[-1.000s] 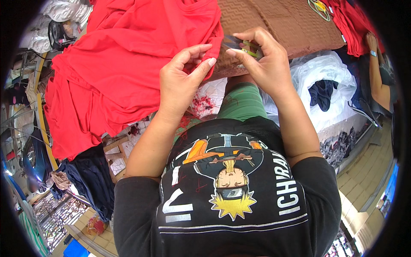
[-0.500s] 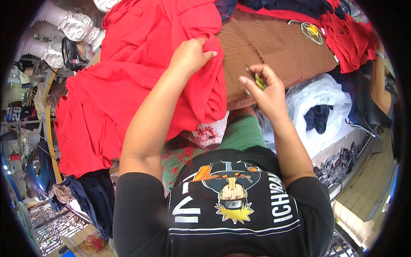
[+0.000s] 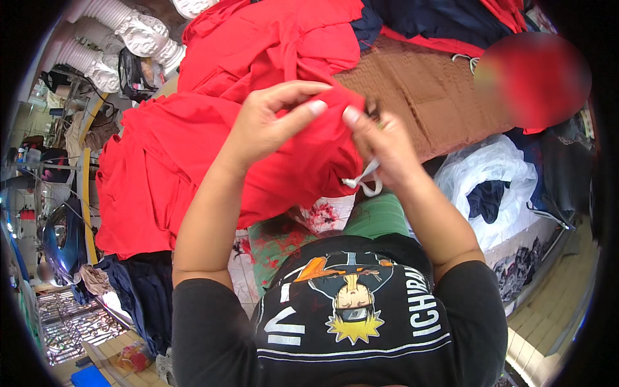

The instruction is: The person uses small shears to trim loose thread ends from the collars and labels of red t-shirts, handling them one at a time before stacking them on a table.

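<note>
A large heap of bright red cloth [image 3: 174,161] lies before me, with a garment fold lifted near my chest. My left hand [image 3: 271,122] pinches this red fabric between thumb and fingers. Close by on the right, my right hand [image 3: 387,145] presses its thumb against the same fold. A small tool [image 3: 380,124], dark and yellow-green, sits in its fingers; blur hides its exact kind. Below the right hand hangs a white drawstring [image 3: 366,179] at the edge of the red cloth.
A brown quilted pad [image 3: 425,97] spreads under the cloth to the right. Dark navy cloth [image 3: 438,19] lies at the far side. A white plastic bag [image 3: 509,168] holding dark cloth stands at right. White ornate columns [image 3: 138,32] stand far left. A blurred patch covers the upper right.
My right hand has moved left and up to the red cloth, meeting my left hand there. The fold is raised between them, and a white drawstring now shows.
</note>
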`<action>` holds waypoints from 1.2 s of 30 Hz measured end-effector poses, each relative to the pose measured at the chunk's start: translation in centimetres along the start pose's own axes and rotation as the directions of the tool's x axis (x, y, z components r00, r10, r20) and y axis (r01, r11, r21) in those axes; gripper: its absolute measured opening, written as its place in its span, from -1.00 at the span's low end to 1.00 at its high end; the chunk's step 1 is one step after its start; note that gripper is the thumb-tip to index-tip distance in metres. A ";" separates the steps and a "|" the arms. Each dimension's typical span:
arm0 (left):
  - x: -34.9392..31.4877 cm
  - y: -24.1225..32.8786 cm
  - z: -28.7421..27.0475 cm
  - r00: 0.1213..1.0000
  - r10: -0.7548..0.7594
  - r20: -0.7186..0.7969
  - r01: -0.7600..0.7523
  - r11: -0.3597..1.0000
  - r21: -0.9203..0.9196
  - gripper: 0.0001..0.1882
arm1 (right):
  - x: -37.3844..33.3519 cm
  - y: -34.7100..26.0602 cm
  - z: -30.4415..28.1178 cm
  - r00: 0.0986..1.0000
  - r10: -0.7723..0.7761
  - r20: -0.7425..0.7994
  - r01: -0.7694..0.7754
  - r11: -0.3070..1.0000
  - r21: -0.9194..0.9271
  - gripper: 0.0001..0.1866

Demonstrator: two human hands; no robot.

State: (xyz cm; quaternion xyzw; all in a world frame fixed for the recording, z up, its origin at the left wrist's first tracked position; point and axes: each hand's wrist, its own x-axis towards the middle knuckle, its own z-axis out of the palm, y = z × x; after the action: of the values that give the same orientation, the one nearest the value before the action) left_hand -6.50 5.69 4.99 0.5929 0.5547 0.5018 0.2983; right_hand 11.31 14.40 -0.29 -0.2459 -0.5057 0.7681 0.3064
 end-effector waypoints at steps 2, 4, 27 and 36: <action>0.7 1.2 -0.3 0.981 0.189 0.036 -0.192 0.951 0.243 -0.79 | 0.1 -4.5 1.1 0.945 -0.259 -0.198 0.233 0.962 -0.145 -0.70; 1.7 3.7 -2.8 0.960 0.075 0.268 -0.212 0.822 0.528 -0.70 | 0.7 -8.4 -0.7 0.862 -0.461 -0.211 0.451 0.887 -0.095 -0.69; -11.4 7.6 -3.6 0.887 -0.429 0.171 0.180 0.663 0.727 -0.18 | 1.8 -5.8 -17.8 0.990 -0.136 -0.048 0.097 0.874 -0.477 -0.76; -9.4 0.5 -3.7 0.906 -0.233 -0.354 0.351 0.880 0.319 -0.61 | 0.5 -4.6 -14.4 0.952 -0.291 -0.097 0.126 0.658 -0.742 -0.75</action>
State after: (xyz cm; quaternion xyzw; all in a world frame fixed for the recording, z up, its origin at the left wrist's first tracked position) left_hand -8.62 -4.15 4.16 0.4622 0.7636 0.4205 0.1630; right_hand 21.91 25.22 -1.34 -0.3659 -0.7587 0.4331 0.3208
